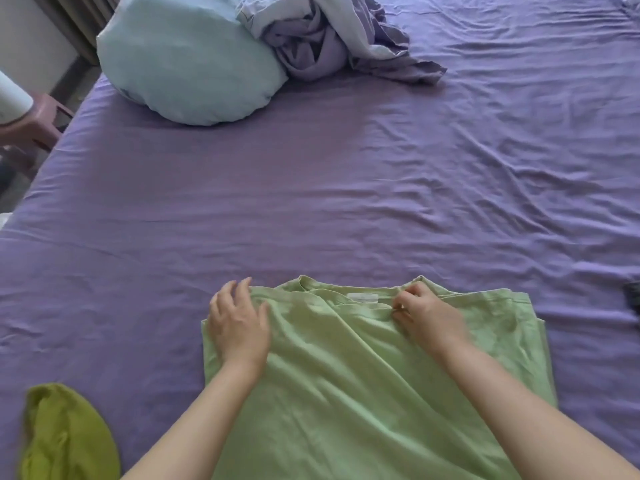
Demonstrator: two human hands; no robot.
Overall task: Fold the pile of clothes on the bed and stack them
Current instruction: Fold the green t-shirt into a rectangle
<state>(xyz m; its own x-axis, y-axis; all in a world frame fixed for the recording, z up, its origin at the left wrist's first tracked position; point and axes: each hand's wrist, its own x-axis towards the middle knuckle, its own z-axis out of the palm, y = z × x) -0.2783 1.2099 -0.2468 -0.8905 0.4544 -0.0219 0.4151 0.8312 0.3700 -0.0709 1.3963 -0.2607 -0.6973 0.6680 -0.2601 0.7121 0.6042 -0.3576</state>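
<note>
A light green T-shirt [346, 368] lies spread on the purple bed sheet [311, 202], collar pointing away from me, its sides folded in. My left hand [239, 323] rests flat on the shirt's left shoulder with fingers loosely spread. My right hand [426, 313] has its fingers curled and pinches the fabric just right of the collar. An olive-green garment [65, 438] lies crumpled at the bed's near left corner.
A pale blue pillow [187, 60] and a bunched purple-and-white blanket [332, 36] sit at the far left of the bed. A dark object [633, 296] lies at the right edge. A pink stool [31, 126] stands beside the bed on the left.
</note>
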